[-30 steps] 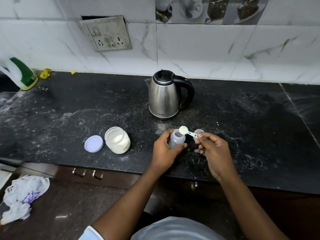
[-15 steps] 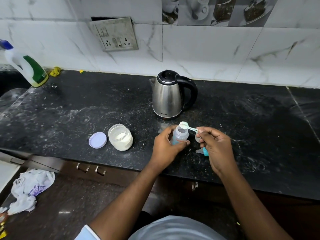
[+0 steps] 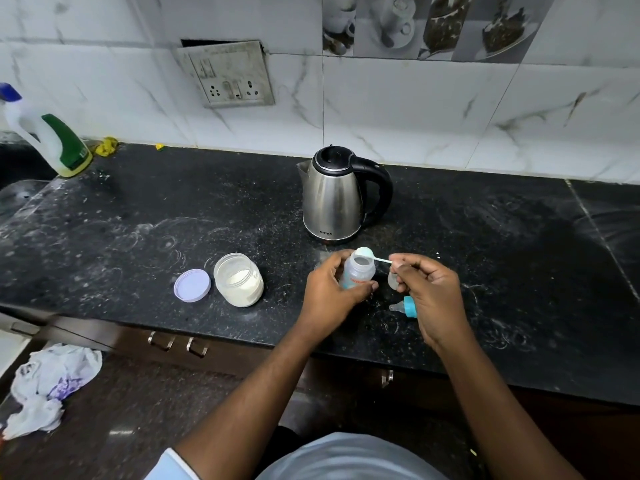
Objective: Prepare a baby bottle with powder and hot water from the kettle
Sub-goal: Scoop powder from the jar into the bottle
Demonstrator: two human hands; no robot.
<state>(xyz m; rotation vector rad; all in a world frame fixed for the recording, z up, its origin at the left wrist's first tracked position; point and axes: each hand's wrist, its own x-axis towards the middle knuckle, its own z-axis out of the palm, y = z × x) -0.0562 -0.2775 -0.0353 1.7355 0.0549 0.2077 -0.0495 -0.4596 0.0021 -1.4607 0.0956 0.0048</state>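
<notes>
The scoop (image 3: 363,251) has slid from over the mouth of the bottle (image 3: 358,271) to its rim at 12 o'clock, so the open mouth now shows, and the bowl looks pale teal where it showed white. The right hand (image 3: 429,292) has drawn up, uncovering the teal-ringed nipple (image 3: 405,306) at its 7 o'clock; the clear cap (image 3: 393,279) now peeks from under its fingers

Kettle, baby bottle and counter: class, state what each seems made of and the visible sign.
Kettle: likely stainless steel, grey reflective sheen; handle looks black plastic.
Baby bottle: probably clear plastic, see-through wall.
Counter: dark speckled polished stone, perhaps granite.
</notes>
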